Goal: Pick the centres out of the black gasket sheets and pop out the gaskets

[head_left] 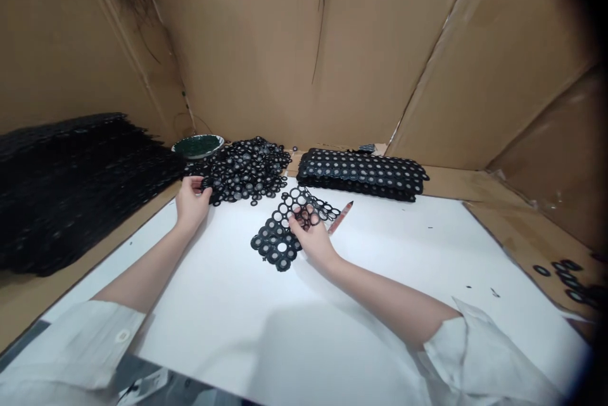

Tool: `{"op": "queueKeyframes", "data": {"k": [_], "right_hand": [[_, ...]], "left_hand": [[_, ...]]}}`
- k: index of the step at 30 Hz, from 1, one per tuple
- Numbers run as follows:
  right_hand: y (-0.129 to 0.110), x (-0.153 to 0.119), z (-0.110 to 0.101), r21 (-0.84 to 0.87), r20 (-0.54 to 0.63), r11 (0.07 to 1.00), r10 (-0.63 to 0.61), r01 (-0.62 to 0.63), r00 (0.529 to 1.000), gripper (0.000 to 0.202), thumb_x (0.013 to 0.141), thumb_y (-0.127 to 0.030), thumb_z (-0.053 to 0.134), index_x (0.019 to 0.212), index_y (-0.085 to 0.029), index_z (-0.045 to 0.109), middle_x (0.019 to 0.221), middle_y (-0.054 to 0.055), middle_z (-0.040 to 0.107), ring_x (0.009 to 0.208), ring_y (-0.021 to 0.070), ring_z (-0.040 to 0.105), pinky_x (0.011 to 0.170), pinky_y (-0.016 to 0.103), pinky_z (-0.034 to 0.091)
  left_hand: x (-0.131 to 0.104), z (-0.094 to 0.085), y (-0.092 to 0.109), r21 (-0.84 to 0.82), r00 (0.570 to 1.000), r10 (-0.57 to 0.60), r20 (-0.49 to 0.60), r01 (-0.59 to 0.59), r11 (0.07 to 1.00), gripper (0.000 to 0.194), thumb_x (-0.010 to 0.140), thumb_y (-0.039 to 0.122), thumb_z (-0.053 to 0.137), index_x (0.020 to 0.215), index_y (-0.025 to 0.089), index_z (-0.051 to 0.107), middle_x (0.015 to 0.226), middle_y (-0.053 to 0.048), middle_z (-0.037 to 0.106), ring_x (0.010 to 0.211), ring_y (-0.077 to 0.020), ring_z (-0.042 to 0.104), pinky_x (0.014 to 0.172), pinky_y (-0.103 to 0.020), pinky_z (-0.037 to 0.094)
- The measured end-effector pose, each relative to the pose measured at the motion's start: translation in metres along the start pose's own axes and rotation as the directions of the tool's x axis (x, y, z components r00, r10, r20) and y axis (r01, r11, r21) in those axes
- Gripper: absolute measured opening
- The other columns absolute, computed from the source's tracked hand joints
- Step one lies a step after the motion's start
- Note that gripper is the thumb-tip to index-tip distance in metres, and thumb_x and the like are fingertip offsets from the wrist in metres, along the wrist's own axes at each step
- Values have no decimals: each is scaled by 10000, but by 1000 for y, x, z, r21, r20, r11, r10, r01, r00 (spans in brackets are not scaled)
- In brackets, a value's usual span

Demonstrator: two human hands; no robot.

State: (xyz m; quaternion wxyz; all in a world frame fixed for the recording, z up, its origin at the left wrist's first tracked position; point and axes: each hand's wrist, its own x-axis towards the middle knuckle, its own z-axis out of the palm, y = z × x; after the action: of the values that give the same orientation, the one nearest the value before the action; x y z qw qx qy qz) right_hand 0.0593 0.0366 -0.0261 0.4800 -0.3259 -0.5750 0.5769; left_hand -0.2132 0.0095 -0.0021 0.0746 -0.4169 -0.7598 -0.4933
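Observation:
A black sheet of joined rings [274, 242] lies at the middle of the white board. Grey discs fill the rings of its near left part, apart from one hole that shows white. Its far right part is open rings and curls up under my right hand [311, 238], which grips it with curled fingers. My left hand [194, 200] is at the near left edge of a loose pile of small black rings with grey centres [247, 168]. Its thumb and fingers are bent together among the pieces, and what lies between them is hidden.
A pencil-like stick [341, 217] lies right of the sheet. Behind it is a stack of filled sheets [363, 171]. A dish with dark green contents [197, 145] and a tall black stack [80, 184] stand left. Loose black rings [567, 276] lie far right. Cardboard walls [304, 45] surround the board [213, 317].

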Motion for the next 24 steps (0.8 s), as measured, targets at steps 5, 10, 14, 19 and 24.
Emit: {"op": "queueKeyframes", "data": {"k": [5, 10, 14, 19, 24], "right_hand": [[3, 4, -1, 4, -13, 999, 37, -37, 999, 257, 680, -363, 577, 852, -189, 499, 841, 31, 579, 763, 153, 560, 762, 311, 441], [-1, 2, -4, -150, 17, 989, -8, 11, 1000, 260, 697, -315, 558, 916, -178, 522, 875, 36, 595, 799, 158, 560, 804, 324, 426], [-2, 4, -10, -237, 157, 971, -4, 41, 988, 367, 703, -268, 547, 1060, -192, 511, 824, 16, 606, 744, 151, 557, 751, 319, 440], [5, 14, -14, -135, 135, 989, 81, -63, 987, 199, 674, -274, 572, 846, -175, 560, 781, 22, 592, 690, 143, 551, 649, 286, 446], [13, 20, -13, -74, 100, 994, 93, -86, 991, 173, 708, -323, 529, 817, -190, 515, 700, 0, 555, 604, 133, 545, 563, 271, 434]], "left_hand": [[10, -3, -14, 99, 1000, 19, 10, -20, 995, 283, 647, 167, 540, 929, 185, 527, 864, -37, 576, 723, -163, 539, 769, -322, 431], [20, -1, -29, 194, 1000, -18, 9, 16, 981, 310, 636, 98, 498, 932, 160, 563, 864, -45, 593, 746, -175, 549, 798, -337, 429], [25, -2, -35, 227, 1000, -23, 20, 18, 974, 323, 644, 67, 471, 941, 134, 578, 854, -60, 600, 743, -184, 555, 782, -343, 442], [22, -7, -32, 248, 999, 35, 5, -35, 968, 383, 635, -5, 418, 971, 102, 570, 880, -93, 577, 855, -230, 540, 832, -399, 416], [12, -12, -12, 237, 984, 174, -34, -161, 958, 357, 728, 60, 425, 1081, 63, 477, 1093, -141, 476, 1109, -301, 392, 949, -459, 315]]}}
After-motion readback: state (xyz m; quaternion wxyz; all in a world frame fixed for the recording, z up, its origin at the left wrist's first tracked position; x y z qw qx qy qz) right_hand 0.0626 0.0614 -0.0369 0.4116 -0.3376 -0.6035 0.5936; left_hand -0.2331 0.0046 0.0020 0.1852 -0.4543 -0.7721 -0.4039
